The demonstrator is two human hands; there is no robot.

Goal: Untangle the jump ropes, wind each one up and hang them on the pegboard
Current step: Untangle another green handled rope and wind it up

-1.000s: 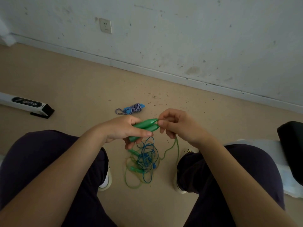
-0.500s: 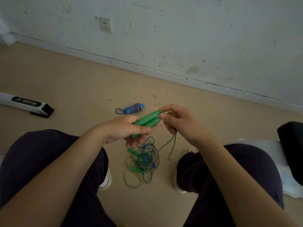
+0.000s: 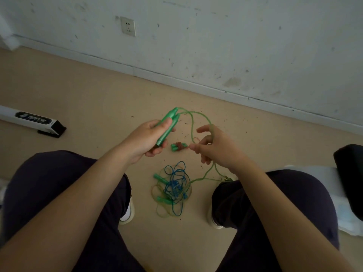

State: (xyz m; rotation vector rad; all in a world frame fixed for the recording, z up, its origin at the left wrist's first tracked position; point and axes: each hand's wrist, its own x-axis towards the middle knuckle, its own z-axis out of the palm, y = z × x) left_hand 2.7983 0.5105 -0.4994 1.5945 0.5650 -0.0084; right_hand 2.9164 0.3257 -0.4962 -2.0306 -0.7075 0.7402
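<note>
My left hand (image 3: 146,141) grips the two green handles (image 3: 169,124) of one jump rope side by side, tips pointing up and away from me. Its thin green cord (image 3: 198,114) arcs out of the tips and runs down through my right hand (image 3: 214,146), whose curled fingers hold the strands loosely. From there the cord trails to the floor by my right shoe. A tangle of blue and green cords (image 3: 173,188) with green handles lies on the floor between my feet. A small wound rope bundle (image 3: 178,147) lies beyond it, between my hands.
I sit with my knees apart, shoes (image 3: 127,212) on the tan floor. A white bar with a black end (image 3: 33,121) lies at the left. A black object (image 3: 349,173) on something white is at the right. The wall holds a socket (image 3: 128,26).
My left hand lifted and tilted the green handles upward. My right hand left the handle tips and slid down the cord, drawing a long loop out. The camera view shifted slightly.
</note>
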